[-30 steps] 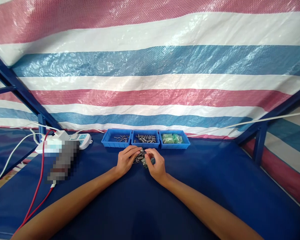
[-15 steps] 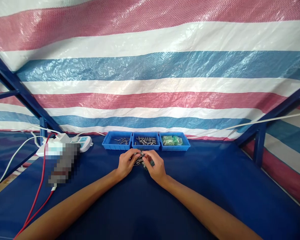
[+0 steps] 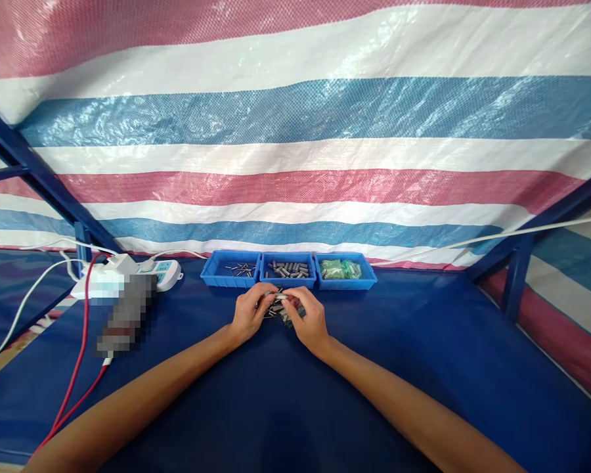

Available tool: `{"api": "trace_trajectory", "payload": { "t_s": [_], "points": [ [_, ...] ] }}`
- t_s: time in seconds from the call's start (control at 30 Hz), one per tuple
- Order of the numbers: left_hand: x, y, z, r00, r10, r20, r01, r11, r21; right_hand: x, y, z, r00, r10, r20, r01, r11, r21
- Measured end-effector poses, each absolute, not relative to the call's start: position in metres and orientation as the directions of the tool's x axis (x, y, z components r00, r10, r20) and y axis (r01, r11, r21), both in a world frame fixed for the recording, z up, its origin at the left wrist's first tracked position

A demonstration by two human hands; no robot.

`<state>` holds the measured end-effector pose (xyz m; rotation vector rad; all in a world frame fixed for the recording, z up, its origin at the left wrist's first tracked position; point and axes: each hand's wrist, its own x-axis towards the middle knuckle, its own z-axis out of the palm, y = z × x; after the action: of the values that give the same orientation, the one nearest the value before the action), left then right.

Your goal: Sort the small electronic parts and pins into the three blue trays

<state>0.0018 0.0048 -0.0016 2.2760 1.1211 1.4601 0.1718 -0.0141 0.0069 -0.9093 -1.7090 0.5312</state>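
My left hand point(image 3: 249, 314) and my right hand point(image 3: 309, 319) meet at the middle of the blue table, just in front of the trays. Together their fingertips pinch a small grey metal part point(image 3: 279, 297), held a little above a small pile of similar dark parts point(image 3: 278, 311) lying on the cloth between the hands. Behind them stand three blue trays side by side: the left tray point(image 3: 230, 278) holds thin metal pins, the middle tray point(image 3: 287, 278) holds grey cylinders, the right tray point(image 3: 347, 280) holds green pieces.
A white power strip point(image 3: 162, 274) with white cables and a red cable point(image 3: 81, 348) lies at the left, beside a blurred-out object. Blue metal frame bars point(image 3: 515, 282) rise at both sides. A striped tarp point(image 3: 295, 144) hangs behind the trays.
The hands have stayed together over the pile; the fingertips have shifted slightly and now hold the small part between them. The view has tilted a little.
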Motion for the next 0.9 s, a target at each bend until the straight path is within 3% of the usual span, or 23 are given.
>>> {"api": "trace_trajectory", "payload": {
  "t_s": [0.23, 0.37, 0.5, 0.9],
  "points": [
    [0.002, 0.004, 0.0, 0.175, 0.696, 0.696, 0.47, -0.681, 0.562, 0.174, 0.014, 0.04, 0.046, 0.849, 0.526, 0.315, 0.487, -0.814],
    [0.002, 0.003, 0.0, 0.164, 0.708, 0.686, 0.472, -0.667, 0.576, 0.173, 0.057, 0.063, -0.074, 0.87, 0.487, 0.47, 0.461, -0.753],
    [0.003, 0.003, 0.0, 0.155, 0.707, 0.69, 0.472, -0.666, 0.577, 0.172, 0.092, 0.075, -0.205, 0.917, 0.342, 0.637, 0.391, -0.664],
    [0.003, 0.003, 0.0, 0.141, 0.717, 0.683, 0.483, -0.652, 0.585, 0.167, 0.098, 0.053, -0.342, 0.912, 0.226, 0.751, 0.41, -0.518]
  ]
}}
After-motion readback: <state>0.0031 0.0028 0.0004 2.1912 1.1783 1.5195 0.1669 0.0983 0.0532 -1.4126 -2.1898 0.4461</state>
